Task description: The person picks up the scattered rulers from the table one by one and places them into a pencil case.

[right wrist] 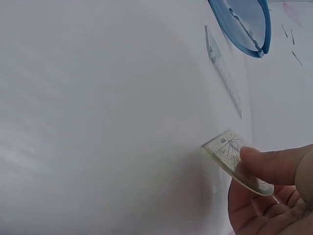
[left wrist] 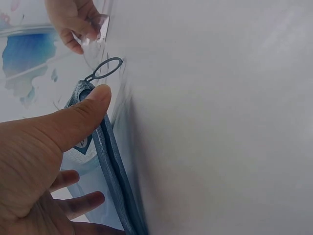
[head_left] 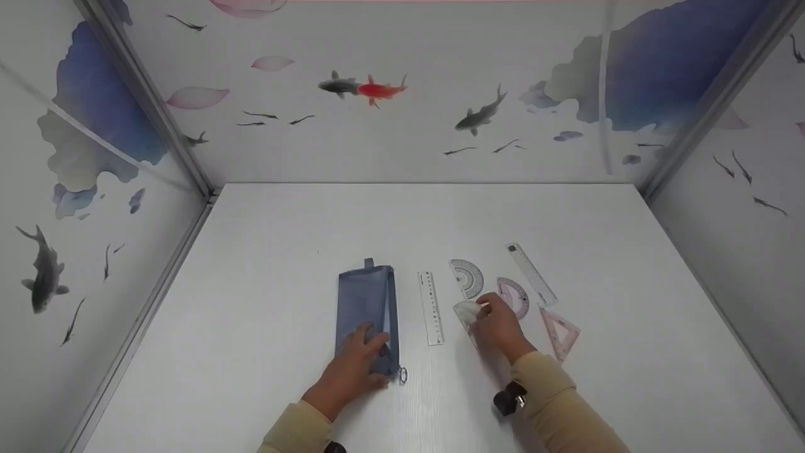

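Observation:
My left hand (head_left: 352, 371) rests on a blue zip pouch (head_left: 358, 296), fingers spread over its face. In the left wrist view its thumb lies against the pouch's corner, beside the ring-shaped zip pull (left wrist: 107, 67). My right hand (head_left: 500, 324) pinches a clear protractor (right wrist: 230, 154) between thumb and fingers, tilted up off the table; part of it is hidden by the thumb. Left of that hand lies a clear ruler (head_left: 431, 308). Just beyond it are another clear protractor (head_left: 466, 278) and a pinkish protractor (head_left: 517, 296).
A second clear ruler (head_left: 531, 274) lies slantwise at the far right of the group. Below it is a pinkish set square (head_left: 558, 333). The white table (head_left: 251, 251) is enclosed by printed panels with fish and lotus leaves at the back and both sides.

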{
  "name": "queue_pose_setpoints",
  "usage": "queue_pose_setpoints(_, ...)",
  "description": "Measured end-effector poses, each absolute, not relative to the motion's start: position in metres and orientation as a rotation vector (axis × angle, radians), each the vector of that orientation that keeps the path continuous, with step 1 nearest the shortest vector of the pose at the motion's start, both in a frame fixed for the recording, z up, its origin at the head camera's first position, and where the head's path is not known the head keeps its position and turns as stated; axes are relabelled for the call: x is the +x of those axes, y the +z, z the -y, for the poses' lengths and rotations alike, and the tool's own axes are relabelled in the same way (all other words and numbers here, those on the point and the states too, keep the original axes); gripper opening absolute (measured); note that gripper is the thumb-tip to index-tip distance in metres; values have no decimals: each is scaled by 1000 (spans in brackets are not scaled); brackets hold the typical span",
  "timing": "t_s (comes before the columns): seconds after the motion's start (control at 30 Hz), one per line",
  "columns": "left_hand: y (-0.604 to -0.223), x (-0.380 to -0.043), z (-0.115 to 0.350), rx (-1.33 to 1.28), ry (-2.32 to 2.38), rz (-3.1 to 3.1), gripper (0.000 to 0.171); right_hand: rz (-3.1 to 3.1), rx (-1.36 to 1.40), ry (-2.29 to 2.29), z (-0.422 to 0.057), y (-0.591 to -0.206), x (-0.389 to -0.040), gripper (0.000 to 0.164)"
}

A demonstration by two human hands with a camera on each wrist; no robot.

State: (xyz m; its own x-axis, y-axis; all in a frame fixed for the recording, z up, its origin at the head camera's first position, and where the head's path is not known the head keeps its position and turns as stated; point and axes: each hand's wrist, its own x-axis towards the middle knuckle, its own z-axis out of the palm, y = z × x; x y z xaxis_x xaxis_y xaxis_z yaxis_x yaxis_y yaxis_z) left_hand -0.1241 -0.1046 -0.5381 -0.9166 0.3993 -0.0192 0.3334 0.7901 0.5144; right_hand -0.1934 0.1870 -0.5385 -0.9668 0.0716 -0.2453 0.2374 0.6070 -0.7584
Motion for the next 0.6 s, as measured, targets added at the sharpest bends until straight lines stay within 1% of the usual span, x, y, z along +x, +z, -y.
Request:
queue_pose_setpoints(0.3, -539, -125, 106, 598, 804, -2849, 72, -2658, 260, -1367, -187, -536, -195, 34)
queue_pose_setpoints(0.6, -538, -124, 106, 581, 814, -2837, 73, -2582, 313, -1507, -186, -535, -201, 36)
